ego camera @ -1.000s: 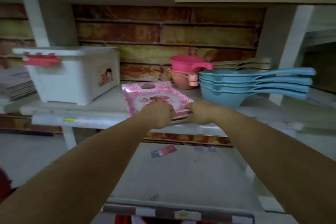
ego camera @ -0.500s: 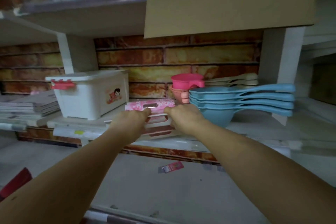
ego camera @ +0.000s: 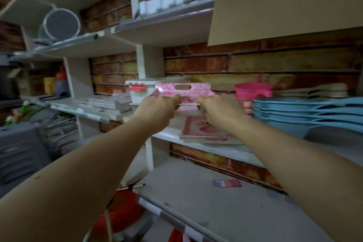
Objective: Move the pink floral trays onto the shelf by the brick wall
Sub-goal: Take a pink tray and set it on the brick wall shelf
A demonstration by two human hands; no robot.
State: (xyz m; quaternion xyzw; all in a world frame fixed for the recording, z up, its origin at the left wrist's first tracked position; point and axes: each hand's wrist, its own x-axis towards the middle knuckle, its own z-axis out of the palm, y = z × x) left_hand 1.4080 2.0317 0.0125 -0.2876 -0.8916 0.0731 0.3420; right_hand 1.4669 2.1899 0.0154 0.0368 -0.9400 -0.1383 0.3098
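We grip one pink floral tray (ego camera: 182,90) with both hands, left hand (ego camera: 157,107) and right hand (ego camera: 220,109), tilted above the shelf's (ego camera: 216,148) front edge; a second tray (ego camera: 204,129) lies flat there, beside four stacked blue scoops (ego camera: 284,112).

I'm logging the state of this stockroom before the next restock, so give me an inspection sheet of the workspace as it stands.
Surface: white shelf against the brick wall.
Job's things: one pink floral tray lies flat on the shelf; a second tray is held up on edge above it.
Clutter: white storage box, stacked blue ladles, pink cups, stacked booklets, small pink packet on the lower shelf.
Grippers: left hand and right hand both grip the raised tray.
Cables: nothing seen.
Surroundings: cardboard sheet and a round mirror above.
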